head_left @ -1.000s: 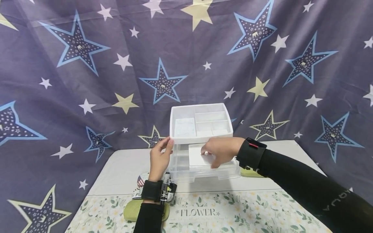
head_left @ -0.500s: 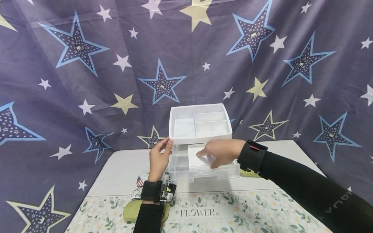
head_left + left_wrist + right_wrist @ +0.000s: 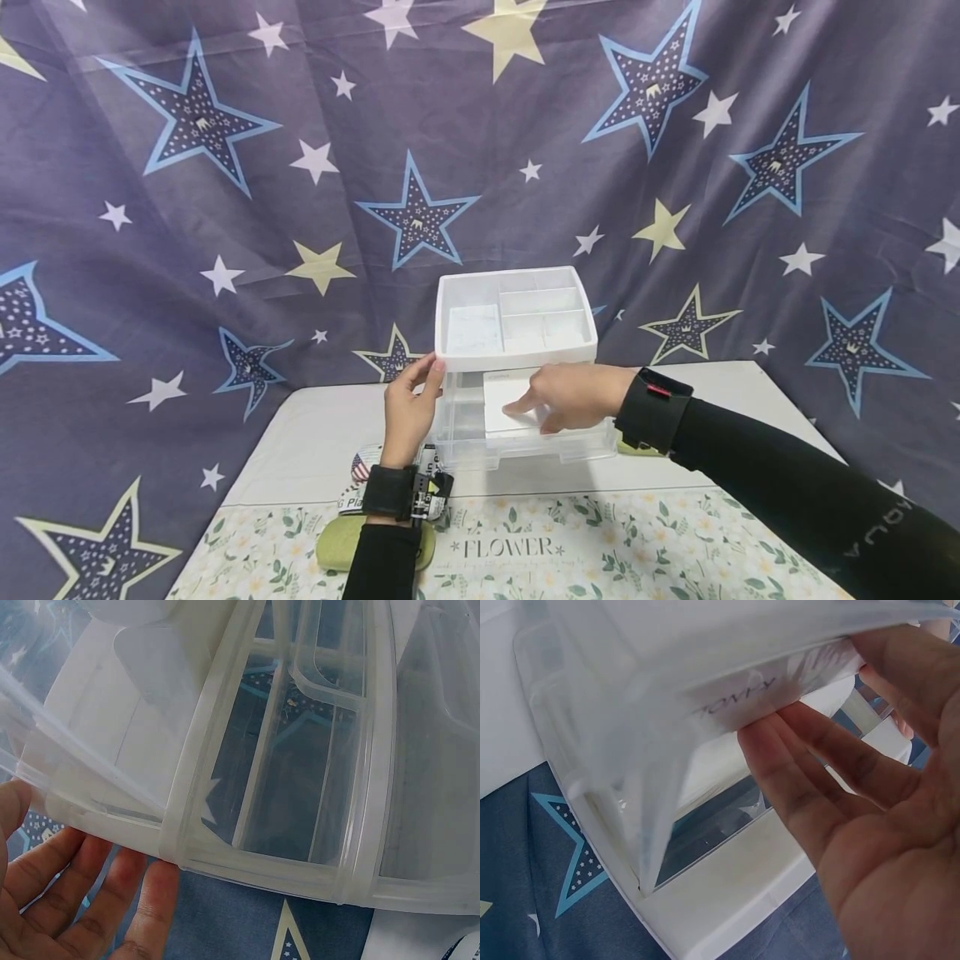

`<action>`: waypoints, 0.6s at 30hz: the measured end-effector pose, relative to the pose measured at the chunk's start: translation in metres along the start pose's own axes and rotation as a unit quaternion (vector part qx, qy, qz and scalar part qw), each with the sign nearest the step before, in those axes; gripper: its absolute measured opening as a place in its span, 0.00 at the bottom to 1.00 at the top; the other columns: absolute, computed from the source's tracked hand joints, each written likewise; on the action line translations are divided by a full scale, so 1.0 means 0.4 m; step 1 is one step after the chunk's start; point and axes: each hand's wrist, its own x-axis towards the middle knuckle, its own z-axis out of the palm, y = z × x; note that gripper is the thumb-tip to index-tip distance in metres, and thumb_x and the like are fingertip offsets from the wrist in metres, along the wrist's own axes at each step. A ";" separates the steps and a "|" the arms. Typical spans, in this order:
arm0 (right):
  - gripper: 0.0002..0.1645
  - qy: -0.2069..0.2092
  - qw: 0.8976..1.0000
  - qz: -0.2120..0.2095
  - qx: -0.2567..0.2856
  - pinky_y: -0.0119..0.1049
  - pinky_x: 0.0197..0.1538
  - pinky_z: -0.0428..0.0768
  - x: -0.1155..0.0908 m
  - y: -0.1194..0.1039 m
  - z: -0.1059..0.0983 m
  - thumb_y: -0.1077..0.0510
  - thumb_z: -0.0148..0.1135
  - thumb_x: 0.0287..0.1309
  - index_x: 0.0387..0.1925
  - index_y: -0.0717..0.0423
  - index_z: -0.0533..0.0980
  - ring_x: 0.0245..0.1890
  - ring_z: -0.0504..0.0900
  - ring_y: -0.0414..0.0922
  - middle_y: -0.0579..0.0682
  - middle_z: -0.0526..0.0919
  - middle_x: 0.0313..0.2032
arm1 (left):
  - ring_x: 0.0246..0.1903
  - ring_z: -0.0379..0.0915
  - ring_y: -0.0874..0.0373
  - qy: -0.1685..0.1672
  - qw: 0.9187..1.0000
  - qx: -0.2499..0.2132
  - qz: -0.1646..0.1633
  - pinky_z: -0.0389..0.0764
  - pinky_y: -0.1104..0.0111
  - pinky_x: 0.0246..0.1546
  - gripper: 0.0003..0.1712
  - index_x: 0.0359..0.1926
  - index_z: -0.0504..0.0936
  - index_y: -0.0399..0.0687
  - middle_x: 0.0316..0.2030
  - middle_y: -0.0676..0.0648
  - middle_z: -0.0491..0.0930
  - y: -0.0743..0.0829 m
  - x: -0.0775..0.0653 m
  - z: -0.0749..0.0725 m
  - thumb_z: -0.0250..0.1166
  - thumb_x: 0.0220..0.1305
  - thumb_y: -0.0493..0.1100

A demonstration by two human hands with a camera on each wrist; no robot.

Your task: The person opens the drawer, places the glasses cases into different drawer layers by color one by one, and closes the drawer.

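The likely light, stiff white box (image 3: 501,396) is best side-gripped; it is touched by the right hand (image 3: 573,395), the drawer unit (image 3: 495,361) by the left hand (image 3: 409,410), fingers extended.

A dusky purple-grey fabric backdrop (image 3: 480,108) fills the space behind, hanging in soft vertical folds and printed with stars: plain white ones, pale yellow ones, and large patterned ones edged in light blue or yellow. Before it stands a white surface (image 3: 720,392), its near part carrying a leafy floral print (image 3: 645,542) with the lettering "FLOWER" (image 3: 508,547). The light is soft and diffuse.
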 end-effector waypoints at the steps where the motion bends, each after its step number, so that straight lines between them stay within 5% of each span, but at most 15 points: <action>1: 0.36 0.002 1.000 0.000 -0.005 0.30 0.40 0.79 -0.002 -0.001 0.001 0.62 0.74 0.59 0.69 0.47 0.75 0.31 0.77 0.37 0.45 0.85 0.31 | 0.50 0.83 0.51 0.000 1.000 0.000 0.000 0.87 0.67 0.44 0.28 0.63 0.81 0.42 0.56 0.43 0.82 0.001 0.000 0.000 0.63 0.74 0.56; 7: 0.35 0.004 0.999 0.010 -0.033 0.31 0.37 0.75 -0.013 -0.005 0.009 0.60 0.72 0.61 0.70 0.45 0.75 0.29 0.70 0.39 0.45 0.76 0.30 | 0.50 0.83 0.52 -0.001 1.000 -0.001 0.001 0.87 0.67 0.44 0.27 0.63 0.81 0.42 0.56 0.43 0.82 -0.001 0.001 0.000 0.63 0.74 0.56; 18: 0.26 0.021 0.999 -0.014 -0.029 0.31 0.35 0.74 -0.018 -0.002 0.014 0.59 0.65 0.69 0.67 0.47 0.77 0.27 0.69 0.37 0.45 0.77 0.29 | 0.48 0.83 0.52 0.002 1.000 0.003 -0.003 0.87 0.67 0.43 0.28 0.63 0.82 0.43 0.56 0.44 0.83 -0.001 0.002 -0.001 0.63 0.74 0.57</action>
